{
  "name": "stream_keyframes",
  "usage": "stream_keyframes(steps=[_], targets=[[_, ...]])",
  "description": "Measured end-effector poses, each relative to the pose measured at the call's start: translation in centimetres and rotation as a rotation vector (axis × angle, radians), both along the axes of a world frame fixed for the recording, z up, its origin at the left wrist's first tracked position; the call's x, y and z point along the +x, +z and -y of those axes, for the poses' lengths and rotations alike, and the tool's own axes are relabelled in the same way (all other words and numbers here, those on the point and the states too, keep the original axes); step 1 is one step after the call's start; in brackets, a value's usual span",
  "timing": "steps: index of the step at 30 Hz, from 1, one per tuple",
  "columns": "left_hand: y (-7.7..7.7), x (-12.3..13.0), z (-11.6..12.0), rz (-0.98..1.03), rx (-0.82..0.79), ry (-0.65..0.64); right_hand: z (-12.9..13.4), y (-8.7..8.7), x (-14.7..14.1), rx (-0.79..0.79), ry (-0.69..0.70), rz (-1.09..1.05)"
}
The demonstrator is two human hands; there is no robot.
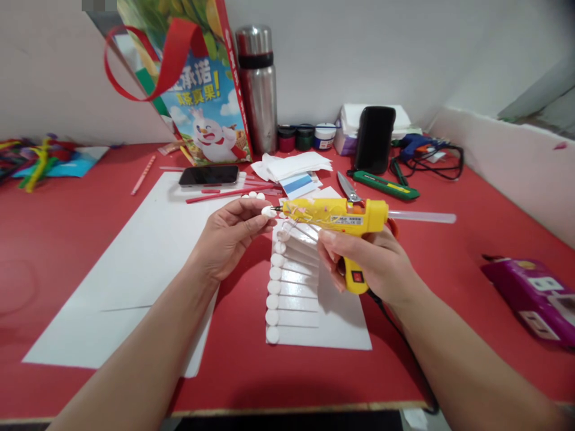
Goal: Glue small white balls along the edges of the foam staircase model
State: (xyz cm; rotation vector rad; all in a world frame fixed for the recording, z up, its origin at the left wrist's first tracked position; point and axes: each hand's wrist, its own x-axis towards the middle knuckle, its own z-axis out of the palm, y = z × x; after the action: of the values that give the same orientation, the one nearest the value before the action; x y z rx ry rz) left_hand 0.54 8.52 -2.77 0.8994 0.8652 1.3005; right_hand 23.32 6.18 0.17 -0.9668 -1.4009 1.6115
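Note:
Between the thumb and fingertips of my left hand (238,230) is a small white disc (269,212). My right hand (366,257) is wrapped round the grip of a yellow glue gun (326,214), whose nozzle points left and meets the disc. A clear glue stick (422,216) sticks out of the gun's back end. Below the gun lies a white sheet (341,323) with white strips (299,303) fanned across it and a column of white discs (272,301) along its left edge. A few loose discs (254,196) rest behind my left hand.
Large white paper (112,287) covers the left side. Behind are a phone (209,175), a gift bag (211,114), a steel flask (260,90), paint jars (305,137), scissors (349,187), a green cutter (386,184) and a black stand-like object (375,140). A purple packet (534,299) lies right.

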Motion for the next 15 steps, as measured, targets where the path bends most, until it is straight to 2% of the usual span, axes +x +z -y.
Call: stream_keyframes(steps=[15], targets=[[0.35,0.09,0.01,0.045,-0.027,0.007,0.01,-0.03,-0.02,0.015,0.018,0.022]])
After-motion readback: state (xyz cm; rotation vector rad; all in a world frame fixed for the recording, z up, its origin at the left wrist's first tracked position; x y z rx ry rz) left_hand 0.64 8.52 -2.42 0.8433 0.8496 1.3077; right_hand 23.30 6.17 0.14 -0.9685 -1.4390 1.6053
